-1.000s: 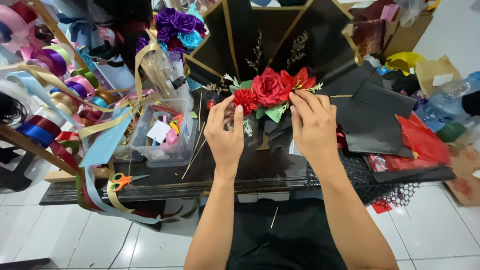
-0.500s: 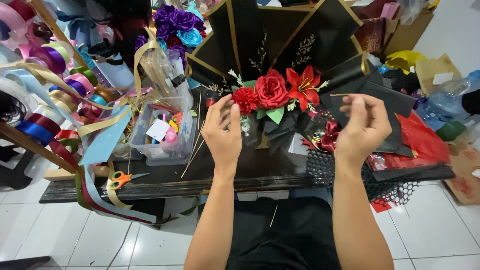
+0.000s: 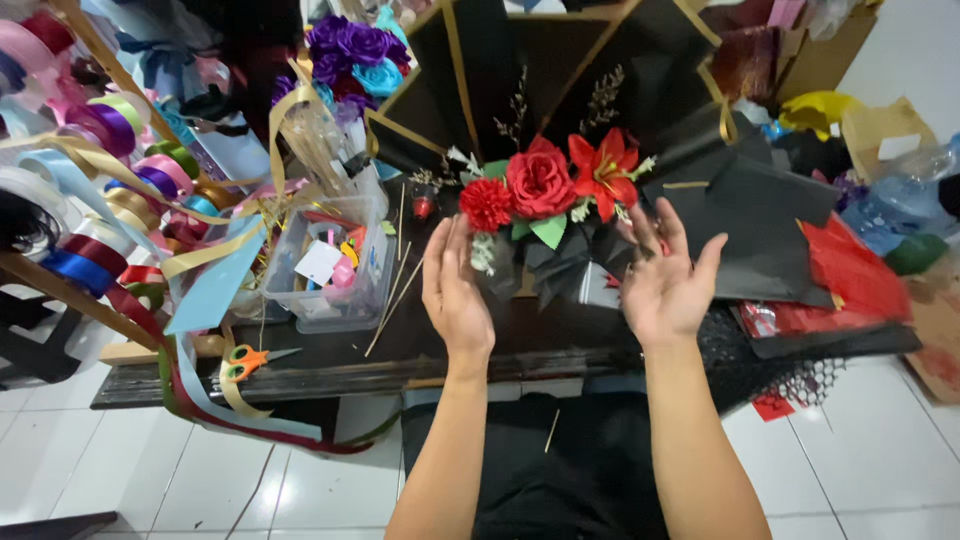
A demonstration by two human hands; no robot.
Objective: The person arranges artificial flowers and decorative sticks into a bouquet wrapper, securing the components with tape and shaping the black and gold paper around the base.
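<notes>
A bouquet stands on the dark table (image 3: 420,350): a red rose (image 3: 541,182), a red lily (image 3: 607,172) and a red round bloom (image 3: 486,203) with green leaves, backed by black wrapping paper with gold edges (image 3: 520,70). Black folded paper (image 3: 560,265) sits below the flowers. My left hand (image 3: 455,290) is open, palm turned right, beside the bouquet's lower left. My right hand (image 3: 665,280) is open with fingers spread, at the bouquet's lower right. Neither hand holds anything.
Ribbon rolls (image 3: 110,170) hang on a rack at left. A clear plastic box (image 3: 335,265) of small items and orange-handled scissors (image 3: 245,362) lie on the table. Black sheets (image 3: 760,220), red paper (image 3: 850,270) and black mesh (image 3: 780,375) lie at right. Purple and blue flowers (image 3: 355,50) stand behind.
My right hand has come off the flowers, swung out to the right, then returned open beside the bouquet. My left hand has opened and turned its palm inward.
</notes>
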